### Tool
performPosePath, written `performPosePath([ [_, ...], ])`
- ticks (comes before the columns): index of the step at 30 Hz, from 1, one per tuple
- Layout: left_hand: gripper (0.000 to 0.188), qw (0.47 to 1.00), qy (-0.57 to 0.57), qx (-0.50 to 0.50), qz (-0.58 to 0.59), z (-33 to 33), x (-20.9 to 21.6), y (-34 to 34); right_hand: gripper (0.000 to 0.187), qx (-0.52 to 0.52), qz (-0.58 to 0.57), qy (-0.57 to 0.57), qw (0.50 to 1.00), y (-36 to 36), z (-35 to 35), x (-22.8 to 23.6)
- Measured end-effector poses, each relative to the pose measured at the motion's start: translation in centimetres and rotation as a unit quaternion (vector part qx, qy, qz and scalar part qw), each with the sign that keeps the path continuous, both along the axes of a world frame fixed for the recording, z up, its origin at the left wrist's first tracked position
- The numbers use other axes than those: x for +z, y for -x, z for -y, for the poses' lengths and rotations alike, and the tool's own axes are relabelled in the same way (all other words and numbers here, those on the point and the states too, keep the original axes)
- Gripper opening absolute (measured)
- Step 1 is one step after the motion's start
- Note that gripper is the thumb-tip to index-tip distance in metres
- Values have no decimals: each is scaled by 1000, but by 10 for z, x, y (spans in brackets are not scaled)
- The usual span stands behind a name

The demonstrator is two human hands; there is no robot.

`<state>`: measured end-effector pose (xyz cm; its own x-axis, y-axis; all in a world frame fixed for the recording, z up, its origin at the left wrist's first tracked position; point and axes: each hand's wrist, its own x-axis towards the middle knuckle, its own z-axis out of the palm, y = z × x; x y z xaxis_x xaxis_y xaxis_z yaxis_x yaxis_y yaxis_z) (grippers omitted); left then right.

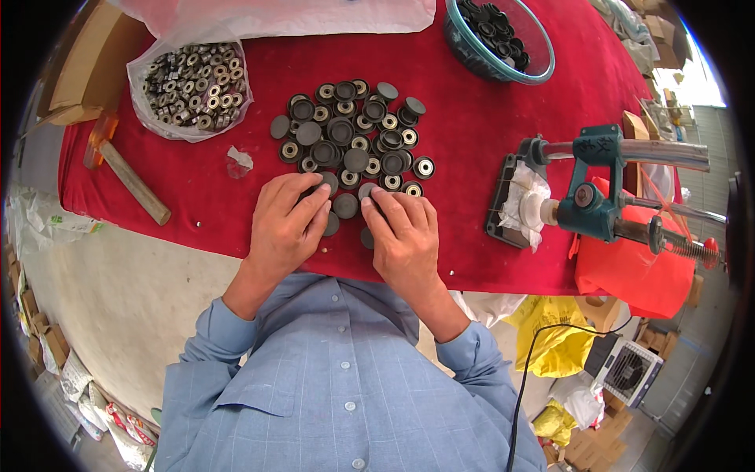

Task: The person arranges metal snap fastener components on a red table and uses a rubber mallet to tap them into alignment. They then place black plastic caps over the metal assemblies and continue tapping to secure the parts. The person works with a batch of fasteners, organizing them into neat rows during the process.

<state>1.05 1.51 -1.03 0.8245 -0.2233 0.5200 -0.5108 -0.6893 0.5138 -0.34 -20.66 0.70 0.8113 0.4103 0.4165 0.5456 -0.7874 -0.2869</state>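
On the red cloth in front of me lies a pile of black round caps (355, 160), mixed with metal ball bearings (423, 167), some of them set inside cups. My left hand (285, 222) is at the pile's near left edge, its thumb and forefinger closed round a black cap (329, 182). At the near right edge, my right hand (405, 240) pinches another dark cap (366, 190) between thumb and fingers. Between the hands a loose cap (344, 206) lies flat. Another cap (367, 238) is partly hidden beside the right hand.
A bag of bearings (193, 88) stands far left, near a wooden-handled hammer (135, 182). A clear tub (503, 47) of black parts sits far right. To the right lies a green hand press (598, 185), with a red bag (637, 263) beside it at the table edge.
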Motion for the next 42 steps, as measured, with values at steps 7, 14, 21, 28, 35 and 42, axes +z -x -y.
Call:
performPosePath([
  [7, 32, 998, -57, 11, 4, -1, 3, 8, 31, -18, 22, 60, 998, 4, -6, 7],
  [14, 36, 992, -128, 17, 8, 0, 7, 17, 32, -107, -18, -89, 990, -43, 19, 13],
  [21, 35, 992, -122, 14, 0, 2, 9, 18, 29, -112, -39, -77, 990, -58, 17, 2],
  [28, 33, 998, -50, 5, -27, 4, 21, 5, 23, -99, -91, -218, 967, -52, 27, 3],
  [35, 36, 997, -72, 4, -11, 27, 31, -29, 23, -29, 14, -111, 993, -43, 29, 1],
  [42, 30, 996, -88, -17, -14, 29, 15, -41, 17, -30, 30, -76, 996, -37, 26, -5],
])
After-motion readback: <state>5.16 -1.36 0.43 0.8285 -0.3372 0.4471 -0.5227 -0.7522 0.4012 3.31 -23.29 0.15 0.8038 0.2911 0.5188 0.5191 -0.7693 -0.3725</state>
